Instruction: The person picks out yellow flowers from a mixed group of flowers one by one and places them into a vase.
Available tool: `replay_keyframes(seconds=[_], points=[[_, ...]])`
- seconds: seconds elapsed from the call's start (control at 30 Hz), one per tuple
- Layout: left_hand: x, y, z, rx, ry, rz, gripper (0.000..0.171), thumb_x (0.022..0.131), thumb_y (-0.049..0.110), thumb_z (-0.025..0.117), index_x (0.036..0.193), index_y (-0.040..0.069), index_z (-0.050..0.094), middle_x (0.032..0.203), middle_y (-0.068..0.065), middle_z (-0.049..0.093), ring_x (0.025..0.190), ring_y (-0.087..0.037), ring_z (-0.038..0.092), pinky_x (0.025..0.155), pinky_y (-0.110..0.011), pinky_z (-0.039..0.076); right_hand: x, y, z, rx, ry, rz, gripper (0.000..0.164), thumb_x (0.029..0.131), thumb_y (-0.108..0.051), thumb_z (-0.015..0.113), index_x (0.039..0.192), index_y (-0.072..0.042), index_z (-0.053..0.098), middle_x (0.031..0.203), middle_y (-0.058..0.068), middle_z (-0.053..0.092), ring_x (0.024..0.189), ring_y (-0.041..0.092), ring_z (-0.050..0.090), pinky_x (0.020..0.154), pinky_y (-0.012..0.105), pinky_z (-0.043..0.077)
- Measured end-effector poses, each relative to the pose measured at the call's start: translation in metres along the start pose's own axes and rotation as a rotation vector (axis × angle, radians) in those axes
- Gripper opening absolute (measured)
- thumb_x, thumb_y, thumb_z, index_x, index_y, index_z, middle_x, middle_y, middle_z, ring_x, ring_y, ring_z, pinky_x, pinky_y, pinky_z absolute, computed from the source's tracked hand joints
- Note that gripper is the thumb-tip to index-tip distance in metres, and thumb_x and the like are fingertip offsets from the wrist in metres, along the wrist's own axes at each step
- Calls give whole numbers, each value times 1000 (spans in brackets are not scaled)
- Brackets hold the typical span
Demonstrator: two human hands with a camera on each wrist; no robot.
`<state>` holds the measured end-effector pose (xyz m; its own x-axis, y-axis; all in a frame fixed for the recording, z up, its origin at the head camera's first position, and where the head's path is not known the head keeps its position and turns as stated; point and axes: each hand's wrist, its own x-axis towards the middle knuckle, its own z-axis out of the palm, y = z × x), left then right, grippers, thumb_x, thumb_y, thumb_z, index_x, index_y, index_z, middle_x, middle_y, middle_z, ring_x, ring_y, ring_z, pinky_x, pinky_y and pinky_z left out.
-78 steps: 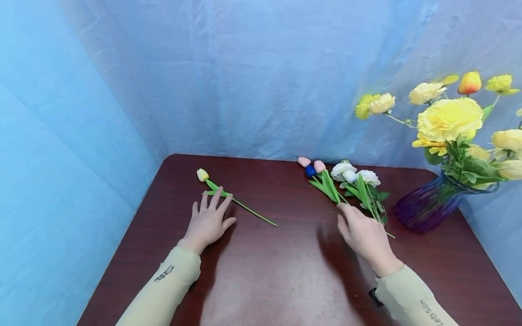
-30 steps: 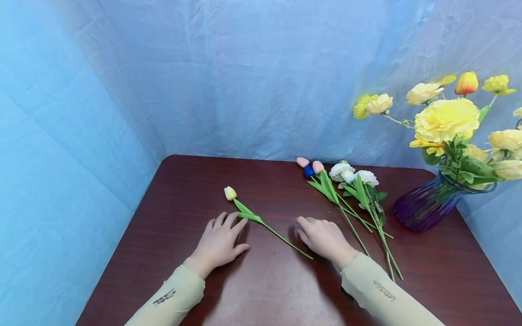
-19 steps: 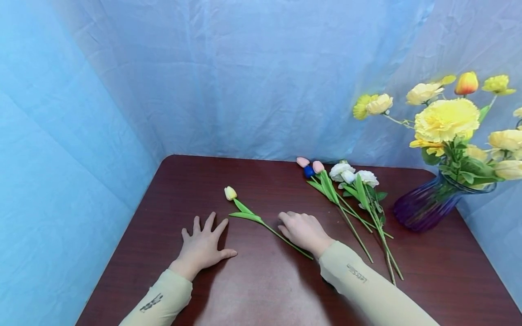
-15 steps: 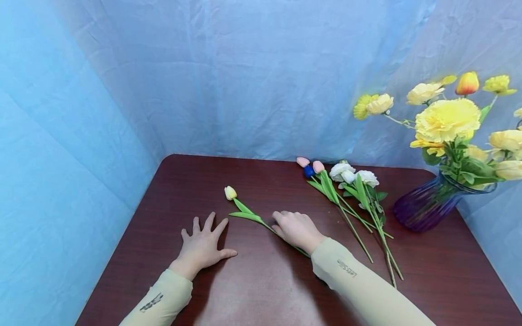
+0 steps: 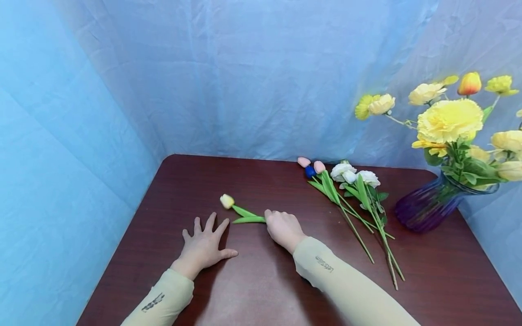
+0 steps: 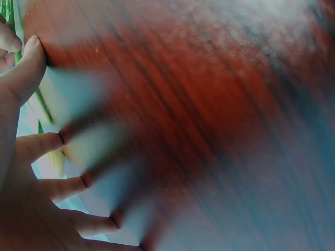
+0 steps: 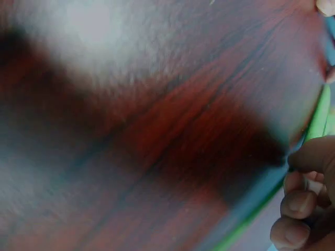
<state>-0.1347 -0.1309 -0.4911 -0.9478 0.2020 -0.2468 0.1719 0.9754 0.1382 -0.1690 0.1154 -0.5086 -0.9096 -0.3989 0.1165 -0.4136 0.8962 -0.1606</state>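
Observation:
In the head view, a white-and-yellow tulip [image 5: 227, 201] lies over the middle of the table, its bloom toward the left. My right hand [image 5: 284, 228] holds its stem just below the leaves [image 5: 249, 220] and covers the rest of the stem from above. The right wrist view shows the green stem [image 7: 246, 222] running out past the curled fingers [image 7: 301, 204]. To the left of the tulip, my left hand [image 5: 201, 244] rests on the table with straight, spread fingers, touching no flower. In the left wrist view its fingertips meet the tabletop.
Right of centre lie pink tulips [image 5: 319, 167], a blue bloom [image 5: 310, 171] and white flowers [image 5: 343, 171] with long stems toward me. A purple-blue glass vase [image 5: 424, 206] full of yellow flowers [image 5: 450, 120] leans at the right. Blue cloth [image 5: 253, 81] hangs behind the brown table [image 5: 253, 290].
The white-and-yellow tulip has slid toward me and right, and its bloom has since swung a little left. My left hand has left it. My right hand came from the pink tulips and now grips its stem.

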Motion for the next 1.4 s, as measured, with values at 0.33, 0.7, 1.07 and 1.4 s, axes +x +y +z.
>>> replay_keyframes(seconds=[0.33,0.7,1.07,1.4], points=[[-1,0,-2,3,-18,-7,101,79,73,72,160,24,37,167,-20,22,146,-62,19,101,-86,23,-28,38,-32,-149,265,-113,22,90,-1,63,78,-8,46,63,2,44,45,23,47,36,37,36],[1,1,0,16,-26,0,101,80,74,70,161,25,35,167,-20,21,146,-62,18,102,-85,23,-64,88,-105,-248,618,-259,17,95,-3,40,81,-4,48,64,5,45,45,21,42,37,32,29],[-1,1,2,5,-23,8,101,81,74,69,162,26,32,168,-20,18,147,-63,16,102,-86,21,-101,106,-182,-277,874,-269,24,101,-7,41,85,6,55,62,6,37,44,24,29,38,37,21],[0,0,2,10,-16,22,101,82,75,68,162,25,32,168,-20,18,146,-63,16,102,-86,22,-123,128,-200,-276,916,-203,28,103,-11,42,88,6,56,60,7,35,45,19,25,39,36,19]])
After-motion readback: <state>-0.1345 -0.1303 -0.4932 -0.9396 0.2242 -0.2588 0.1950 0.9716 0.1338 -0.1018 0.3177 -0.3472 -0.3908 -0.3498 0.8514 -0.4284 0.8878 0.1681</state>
